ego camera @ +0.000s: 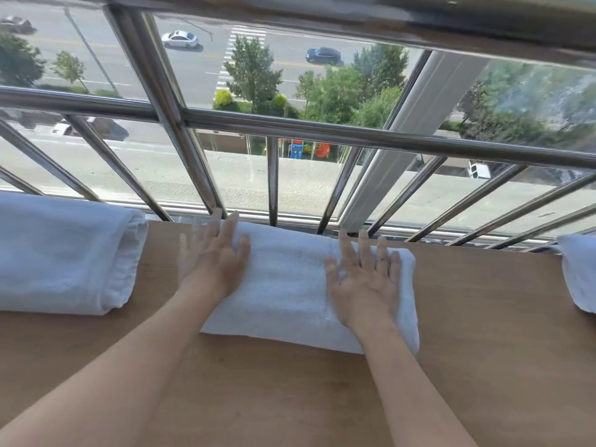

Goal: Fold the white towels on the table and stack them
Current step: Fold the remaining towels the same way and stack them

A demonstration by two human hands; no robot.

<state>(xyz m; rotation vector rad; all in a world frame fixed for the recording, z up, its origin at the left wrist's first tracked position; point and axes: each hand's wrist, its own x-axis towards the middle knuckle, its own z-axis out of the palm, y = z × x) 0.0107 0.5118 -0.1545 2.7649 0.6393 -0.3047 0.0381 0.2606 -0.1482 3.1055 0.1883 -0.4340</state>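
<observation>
Pressing folded white towel (287,285) flat on table (483,317): left hand (209,262), right hand (364,288), fingers (347,251) straight, spread, gripping nothing.

Three towels: left towel (64,253), middle towel (287,285), right towel (580,272). Two hands: left hand (209,262), right hand (364,285).

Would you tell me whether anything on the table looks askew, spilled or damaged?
Nothing stands out. The middle towel lies flat on the wooden table under the left hand and right hand; the left towel is folded; the right towel is mostly out of frame.
</observation>
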